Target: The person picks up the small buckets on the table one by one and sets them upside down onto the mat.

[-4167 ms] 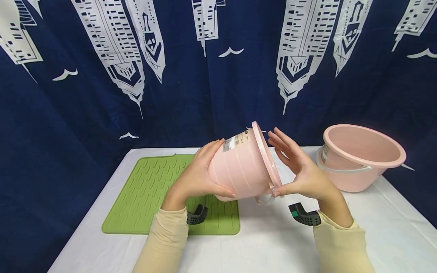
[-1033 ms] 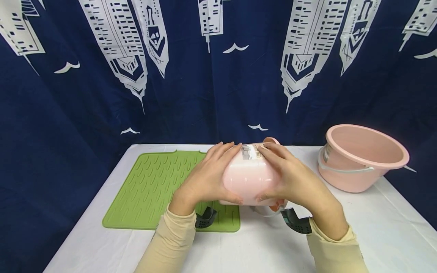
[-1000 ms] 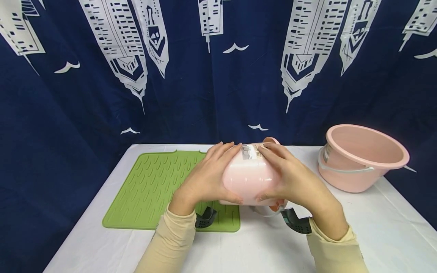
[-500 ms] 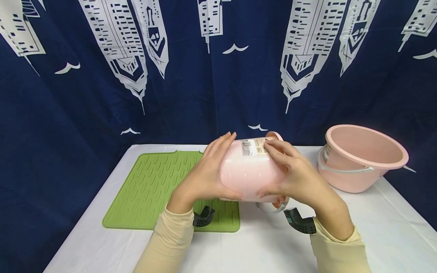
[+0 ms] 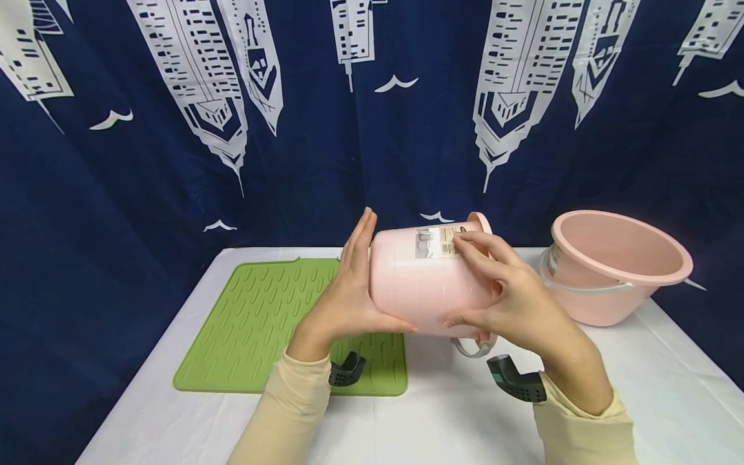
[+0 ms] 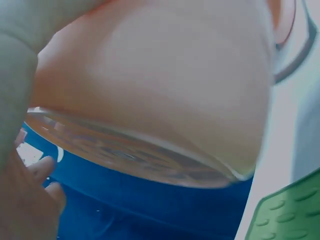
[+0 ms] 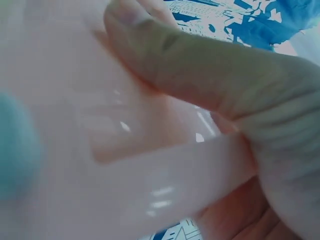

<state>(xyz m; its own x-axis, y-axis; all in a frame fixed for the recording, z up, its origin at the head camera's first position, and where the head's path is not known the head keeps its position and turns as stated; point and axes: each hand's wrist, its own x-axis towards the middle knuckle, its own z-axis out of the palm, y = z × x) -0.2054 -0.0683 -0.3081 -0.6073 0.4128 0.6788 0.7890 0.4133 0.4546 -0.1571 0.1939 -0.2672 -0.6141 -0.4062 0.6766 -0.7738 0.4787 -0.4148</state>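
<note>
A small pink bucket (image 5: 424, 284) is held on its side above the table, base to the left, rim to the right. Its paper label (image 5: 440, 242) faces up, and a pale handle (image 5: 473, 349) hangs below the rim. My left hand (image 5: 345, 294) is at the base end, thumb along the underside and fingers extended upward. In the left wrist view its fingers (image 6: 42, 200) stand apart from the bucket's base (image 6: 125, 155). My right hand (image 5: 511, 294) grips the bucket near the rim, fingertips by the label; its thumb (image 7: 150, 50) presses the wall in the right wrist view.
A larger pink bucket (image 5: 616, 248) with a pale handle stands upright at the right. Left of centre, a green ribbed mat (image 5: 261, 329) lies on the white-covered table (image 5: 442, 426). Behind hangs a dark blue curtain (image 5: 349, 155) with white building prints.
The bucket has turned from base toward me to side-on and risen slightly. My hands have spread apart, and the left fingers have come off its top. Earlier, the right fingers were spread beyond the rim.
</note>
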